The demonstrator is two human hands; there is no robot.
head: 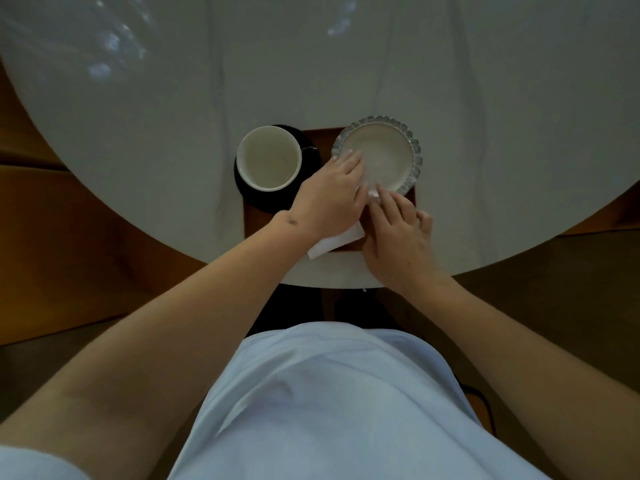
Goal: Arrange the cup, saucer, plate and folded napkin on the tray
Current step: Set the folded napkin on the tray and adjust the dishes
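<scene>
A wooden tray lies near the front edge of the table. On its left side a white cup stands on a black saucer. A scalloped plate sits at the tray's right back corner. A folded white napkin lies on the tray's front part, its near end sticking out over the tray's edge. My left hand lies flat on the napkin, fingertips reaching the plate's rim. Just in front of the plate, my right hand touches the napkin's far corner with straight fingers.
The round table wears a white cloth with creases. Wooden flooring shows on both sides of it. My body in a light garment is close to the table's front edge.
</scene>
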